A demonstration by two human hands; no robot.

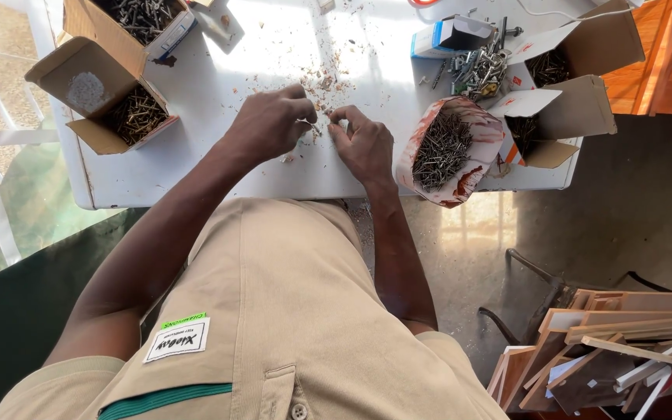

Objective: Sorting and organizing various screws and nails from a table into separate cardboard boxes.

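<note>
Both hands, left hand (270,124) and right hand (365,144), pinch fingers together over small scraps (316,82) on the white surface (196,167), between boxes of screws (138,115).

- One view only, from a camera worn on the person's head, looking steeply down over the chest.
- It faces forward onto the white table (196,167), close in, at arm's reach.
- Floor shows on both sides, and stacked wood offcuts (624,350) sit at lower right.
</note>
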